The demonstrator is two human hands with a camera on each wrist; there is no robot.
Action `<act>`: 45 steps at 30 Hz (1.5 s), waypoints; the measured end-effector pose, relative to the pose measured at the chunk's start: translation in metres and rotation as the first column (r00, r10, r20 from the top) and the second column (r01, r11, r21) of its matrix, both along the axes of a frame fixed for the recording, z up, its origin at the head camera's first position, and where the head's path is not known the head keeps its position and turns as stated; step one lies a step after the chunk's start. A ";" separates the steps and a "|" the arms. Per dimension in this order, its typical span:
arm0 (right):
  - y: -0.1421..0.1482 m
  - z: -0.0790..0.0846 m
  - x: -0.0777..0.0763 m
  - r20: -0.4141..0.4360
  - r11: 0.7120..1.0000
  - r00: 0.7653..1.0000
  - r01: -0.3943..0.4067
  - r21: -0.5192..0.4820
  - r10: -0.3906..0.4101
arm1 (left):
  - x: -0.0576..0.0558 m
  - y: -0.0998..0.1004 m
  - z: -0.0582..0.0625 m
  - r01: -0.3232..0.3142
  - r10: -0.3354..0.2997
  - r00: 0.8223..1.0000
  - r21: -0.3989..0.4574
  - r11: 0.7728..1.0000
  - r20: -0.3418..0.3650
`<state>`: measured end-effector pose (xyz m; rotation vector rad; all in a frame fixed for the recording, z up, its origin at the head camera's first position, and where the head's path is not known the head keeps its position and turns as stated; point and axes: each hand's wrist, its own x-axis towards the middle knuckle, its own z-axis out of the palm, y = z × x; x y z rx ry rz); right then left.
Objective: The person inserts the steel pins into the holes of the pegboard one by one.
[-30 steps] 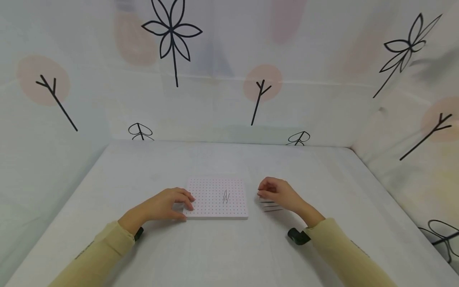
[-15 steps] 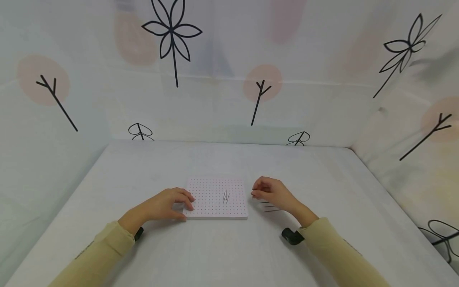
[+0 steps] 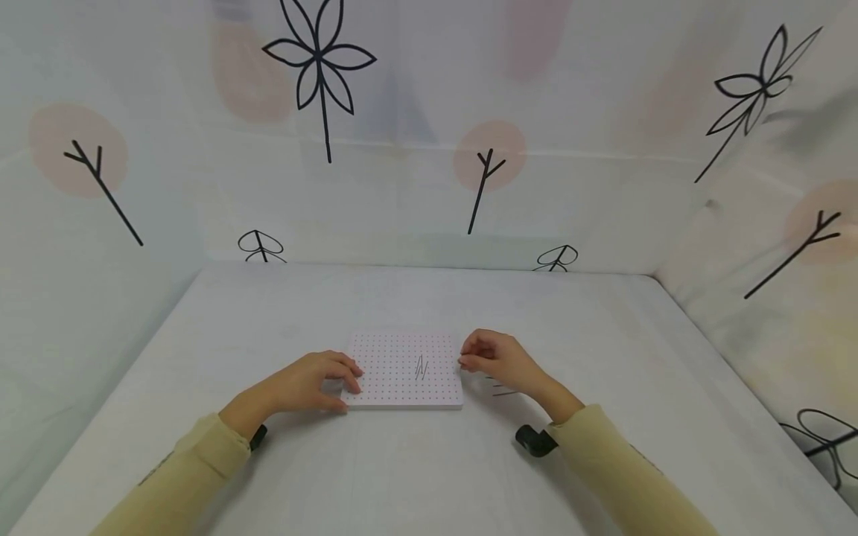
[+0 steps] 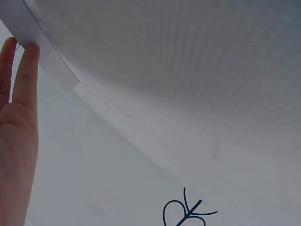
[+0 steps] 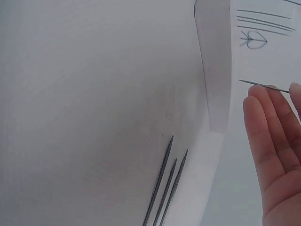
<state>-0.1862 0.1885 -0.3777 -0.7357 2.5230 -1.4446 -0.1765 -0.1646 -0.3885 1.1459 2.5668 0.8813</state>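
A white board (image 3: 392, 383) with a grid of small dots lies on the table. My left hand (image 3: 311, 383) rests at its left edge, fingers over the top and thumb by the front corner; in the left wrist view straight fingers (image 4: 26, 75) touch its side. Several thin needles (image 3: 421, 368) stand up from the board right of its middle. My right hand (image 3: 492, 357) is at the board's right edge and pinches a needle (image 5: 256, 84) between thumb and fingers, its pointed end sticking out. Below that hand, three dark needles (image 5: 162, 188) lie side by side.
A white cloth covers the table (image 3: 402, 469), and a backdrop (image 3: 395, 193) with plant drawings rises behind and at both sides. Dark wrist cameras (image 3: 534, 441) sit under the sleeves, close over the cloth.
My right hand has moved left from over the loose needles to the board's right edge, with the needle pinched. The left hand and the board have stayed put.
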 end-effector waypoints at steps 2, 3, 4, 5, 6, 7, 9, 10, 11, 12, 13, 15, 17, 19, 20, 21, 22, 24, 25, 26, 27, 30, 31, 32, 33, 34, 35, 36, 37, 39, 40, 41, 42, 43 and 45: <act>-0.002 0.000 0.000 0.004 1.000 1.000 -0.001 -0.005 0.001 | 0.000 0.000 0.000 -0.001 0.001 1.000 -0.005 1.000 0.004; -0.003 0.000 0.000 0.004 1.000 1.000 -0.003 -0.008 0.003 | 0.000 0.000 0.000 -0.002 0.002 1.000 -0.007 1.000 0.006; -0.003 0.000 0.000 0.004 1.000 1.000 -0.001 -0.007 0.001 | 0.000 0.000 0.000 -0.002 0.002 1.000 -0.008 1.000 0.008; -0.004 -0.001 0.000 0.005 1.000 1.000 -0.001 -0.010 0.001 | 0.000 0.000 0.001 -0.002 0.002 1.000 -0.009 1.000 0.008; -0.005 -0.001 0.000 0.004 1.000 1.000 0.000 -0.010 0.001 | 0.000 0.000 0.001 -0.003 0.003 1.000 -0.010 1.000 0.008; -0.006 -0.001 0.000 0.003 1.000 1.000 -0.001 -0.012 0.002 | 0.000 0.000 0.001 -0.003 0.003 1.000 -0.010 1.000 0.007; -0.008 -0.001 0.000 -0.002 1.000 1.000 -0.009 -0.015 0.009 | 0.000 0.000 0.001 -0.003 0.003 1.000 -0.010 1.000 0.002; -0.009 -0.002 -0.001 0.001 1.000 1.000 -0.009 -0.017 0.009 | 0.000 0.000 0.001 -0.003 0.003 1.000 -0.008 1.000 -0.002; -0.011 -0.002 -0.001 0.004 1.000 1.000 -0.013 -0.022 0.013 | 0.001 0.001 0.001 -0.005 0.005 1.000 -0.009 1.000 -0.002; -0.011 -0.002 -0.001 0.002 1.000 1.000 -0.017 -0.021 0.018 | 0.001 0.001 0.001 -0.008 0.008 1.000 -0.010 1.000 -0.002; -0.013 -0.003 -0.001 0.007 1.000 1.000 -0.017 -0.024 0.017 | 0.001 0.001 0.001 -0.010 0.010 1.000 -0.010 1.000 0.000; -0.015 -0.003 -0.002 0.012 1.000 1.000 -0.015 -0.026 0.015 | 0.001 0.002 0.001 -0.016 0.016 1.000 -0.012 1.000 0.004; -0.017 -0.004 -0.002 0.011 0.999 1.000 -0.015 -0.029 0.016 | 0.001 0.002 0.001 -0.025 0.025 1.000 -0.017 1.000 0.014; -0.019 -0.004 -0.002 0.008 0.999 1.000 -0.016 -0.030 0.016 | 0.001 0.002 0.001 -0.027 0.028 0.999 -0.017 0.999 0.017; -0.020 -0.004 -0.002 0.003 1.000 1.000 -0.017 -0.026 0.017 | 0.001 0.002 0.001 -0.028 0.028 0.999 -0.016 0.999 0.017; -0.021 -0.004 -0.003 -0.001 1.000 1.000 -0.018 -0.023 0.018 | 0.001 0.002 0.001 -0.023 0.023 1.000 -0.015 1.000 0.011; -0.022 -0.005 -0.003 -0.006 1.000 1.000 -0.019 -0.021 0.019 | 0.001 0.002 0.001 -0.023 0.023 1.000 -0.015 1.000 0.011; -0.024 -0.005 -0.003 -0.012 1.000 1.000 -0.021 -0.016 0.021 | 0.001 0.002 0.002 -0.023 0.023 1.000 -0.013 1.000 0.009; -0.024 -0.006 -0.003 -0.013 1.000 1.000 -0.021 -0.015 0.021 | 0.002 0.002 0.002 -0.022 0.022 1.000 -0.014 1.000 0.009; -0.025 -0.006 -0.003 -0.011 1.000 1.000 -0.022 -0.016 0.021 | 0.002 0.002 0.002 -0.022 0.022 1.000 -0.015 1.000 0.009; -0.026 -0.006 -0.003 -0.010 1.000 1.000 -0.023 -0.019 0.023 | 0.002 0.002 0.002 -0.023 0.023 1.000 -0.017 1.000 0.009; -0.029 -0.006 -0.003 -0.013 0.999 1.000 -0.027 -0.021 0.027 | 0.002 0.002 0.002 -0.030 0.030 0.999 -0.024 0.999 0.019; -0.030 -0.006 -0.003 -0.013 0.999 0.999 -0.030 -0.025 0.030 | 0.002 0.002 0.002 -0.030 0.030 0.999 -0.025 0.999 0.020; -0.030 -0.006 -0.003 -0.016 0.999 0.999 -0.032 -0.025 0.032 | 0.002 0.002 0.002 -0.030 0.031 0.999 -0.026 0.999 0.021; -0.031 -0.006 -0.003 -0.019 0.999 0.999 -0.034 -0.026 0.034 | 0.002 0.002 0.001 -0.030 0.031 0.999 -0.027 0.999 0.021; -0.032 -0.006 -0.003 -0.026 0.999 0.999 -0.040 -0.028 0.039 | 0.002 0.002 0.001 -0.030 0.030 0.999 -0.028 0.999 0.020; -0.032 -0.006 -0.003 -0.031 0.999 0.999 -0.044 -0.030 0.043 | 0.002 0.002 0.001 -0.030 0.031 0.999 -0.029 0.999 0.020; -0.033 -0.006 -0.003 -0.040 0.998 0.998 -0.052 -0.034 0.051 | 0.001 0.002 0.000 -0.029 0.030 0.999 -0.028 0.999 0.019; -0.033 -0.007 -0.003 -0.057 0.997 0.997 -0.063 -0.037 0.061 | 0.001 0.001 0.000 -0.028 0.029 0.999 -0.029 0.999 0.018; -0.035 -0.007 -0.003 -0.069 0.996 0.995 -0.074 -0.044 0.071 | 0.001 0.001 -0.001 -0.026 0.027 1.000 -0.028 0.999 0.015; -0.035 -0.006 -0.003 -0.074 0.996 0.994 -0.079 -0.047 0.075 | 0.001 0.001 -0.001 -0.026 0.027 1.000 -0.027 0.999 0.016; -0.036 -0.006 -0.003 -0.066 0.996 0.995 -0.078 -0.048 0.074 | 0.001 0.002 -0.001 -0.027 0.028 0.999 -0.026 0.999 0.017; -0.037 -0.006 -0.003 -0.057 0.996 0.996 -0.077 -0.046 0.074 | 0.001 0.002 0.000 -0.028 0.028 0.999 -0.026 0.999 0.020; -0.037 -0.006 -0.003 -0.042 0.996 0.997 -0.072 -0.043 0.070 | 0.001 0.002 0.000 -0.030 0.030 0.999 -0.026 0.999 0.022; -0.039 -0.006 -0.003 -0.002 0.998 0.999 -0.054 -0.036 0.054 | 0.001 0.002 0.000 -0.029 0.029 0.999 -0.023 0.999 0.022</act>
